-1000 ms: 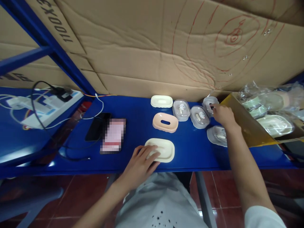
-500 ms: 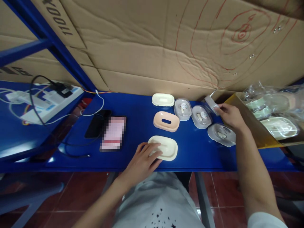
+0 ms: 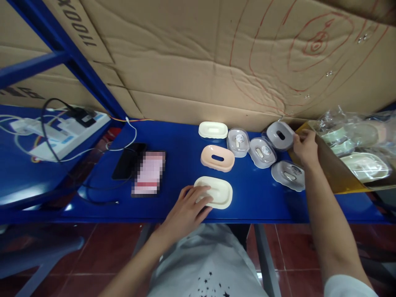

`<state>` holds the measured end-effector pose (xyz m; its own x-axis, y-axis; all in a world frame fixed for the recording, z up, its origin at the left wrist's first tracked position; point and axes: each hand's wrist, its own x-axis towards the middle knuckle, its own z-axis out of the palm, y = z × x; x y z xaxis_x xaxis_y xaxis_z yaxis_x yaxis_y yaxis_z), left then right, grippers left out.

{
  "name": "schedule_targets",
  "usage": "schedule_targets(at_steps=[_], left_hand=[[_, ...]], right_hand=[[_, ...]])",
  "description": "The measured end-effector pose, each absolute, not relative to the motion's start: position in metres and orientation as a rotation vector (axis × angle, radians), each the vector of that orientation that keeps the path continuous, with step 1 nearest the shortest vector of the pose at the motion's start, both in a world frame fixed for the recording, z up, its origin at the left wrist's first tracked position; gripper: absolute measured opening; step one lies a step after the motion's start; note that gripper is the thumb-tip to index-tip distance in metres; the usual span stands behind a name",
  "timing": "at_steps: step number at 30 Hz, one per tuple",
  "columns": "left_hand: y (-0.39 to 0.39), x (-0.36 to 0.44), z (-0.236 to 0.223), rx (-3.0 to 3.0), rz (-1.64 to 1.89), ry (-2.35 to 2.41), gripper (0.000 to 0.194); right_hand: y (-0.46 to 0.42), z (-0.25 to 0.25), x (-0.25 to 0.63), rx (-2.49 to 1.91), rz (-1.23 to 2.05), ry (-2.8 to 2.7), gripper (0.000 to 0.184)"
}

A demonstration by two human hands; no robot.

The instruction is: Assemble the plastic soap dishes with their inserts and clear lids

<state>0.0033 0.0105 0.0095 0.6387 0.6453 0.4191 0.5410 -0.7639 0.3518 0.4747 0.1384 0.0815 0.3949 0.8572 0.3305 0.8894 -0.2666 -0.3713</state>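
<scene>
My left hand (image 3: 185, 210) rests with spread fingers on the left end of a cream soap dish (image 3: 216, 192) near the front edge of the blue table (image 3: 179, 165). My right hand (image 3: 305, 148) pinches a grey soap dish part (image 3: 280, 135) and holds it tilted up above the table at the back right. A pink soap dish (image 3: 217, 158) and a second cream one (image 3: 213, 129) lie behind the near dish. Three clear lids (image 3: 237, 142) (image 3: 262, 152) (image 3: 288, 175) with small fittings lie in a row toward my right hand.
A phone (image 3: 126, 166) and a pink blurred card lie left of the dishes, with cables and a white power strip (image 3: 66, 132) further left. A yellow box (image 3: 332, 171) with bagged dishes (image 3: 365, 165) stands at the right. Cardboard sheets form the back wall.
My right hand has lifted the grey part off the table and turned it so that its slotted face shows. My left hand has stayed on the cream dish.
</scene>
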Motion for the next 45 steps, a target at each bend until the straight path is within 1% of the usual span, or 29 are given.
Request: schedule_targets(at_steps=[4, 6, 11, 13, 16, 18, 19, 22, 25, 27, 30, 32, 35, 39, 45], left_hand=[[0.010, 0.003, 0.010, 2.655, 0.789, 0.977, 0.014], [0.010, 0.004, 0.010, 2.653, 0.783, 0.977, 0.014], [0.010, 0.004, 0.009, 2.656, 0.756, 0.993, 0.014], [0.010, 0.004, 0.009, 2.662, 0.752, 0.992, 0.014], [0.009, 0.003, 0.009, 2.667, 0.756, 0.995, 0.015], [0.009, 0.003, 0.007, 2.669, 0.767, 1.001, 0.018], [0.008, 0.003, 0.007, 2.669, 0.776, 1.004, 0.019], [0.008, 0.001, 0.006, 2.657, 0.800, 1.020, 0.022], [0.006, 0.000, 0.005, 2.640, 0.807, 0.984, 0.027], [0.005, -0.001, 0.006, 2.633, 0.826, 0.940, 0.031], [0.005, -0.002, 0.006, 2.612, 0.873, 0.926, 0.037], [0.005, -0.002, 0.007, 2.578, 0.901, 0.948, 0.040], [0.005, -0.002, 0.007, 2.554, 0.890, 0.964, 0.044], [0.006, -0.002, 0.006, 2.599, 0.851, 0.960, 0.043], [0.006, 0.000, 0.004, 2.608, 0.816, 0.959, 0.036]], right_hand=[[0.121, 0.080, 0.453, -2.313, -0.352, -1.479, 0.044], [0.117, 0.078, 0.443, -2.330, -0.396, -1.598, 0.044], [0.121, 0.072, 0.437, -2.331, -0.179, -2.061, 0.037], [0.125, 0.071, 0.441, -2.408, -0.091, -2.071, 0.031], [0.133, 0.071, 0.447, -2.485, 0.043, -2.039, 0.016], [0.137, 0.075, 0.450, -2.459, 0.062, -2.006, 0.008], [0.138, 0.079, 0.451, -2.431, 0.060, -1.986, 0.007], [0.135, 0.092, 0.455, -2.291, 0.039, -1.888, 0.010], [0.121, 0.105, 0.456, -2.120, 0.003, -1.740, 0.025], [0.106, 0.110, 0.448, -1.953, -0.005, -1.634, 0.031], [0.076, 0.110, 0.419, -1.532, 0.172, -1.445, 0.031], [0.056, 0.105, 0.392, -1.381, 0.295, -1.399, 0.021], [0.036, 0.093, 0.359, -1.470, 0.211, -1.610, 0.014], [0.030, 0.067, 0.341, -1.543, 0.080, -1.883, 0.025], [0.012, 0.026, 0.344, -1.553, 0.122, -2.078, 0.029]])
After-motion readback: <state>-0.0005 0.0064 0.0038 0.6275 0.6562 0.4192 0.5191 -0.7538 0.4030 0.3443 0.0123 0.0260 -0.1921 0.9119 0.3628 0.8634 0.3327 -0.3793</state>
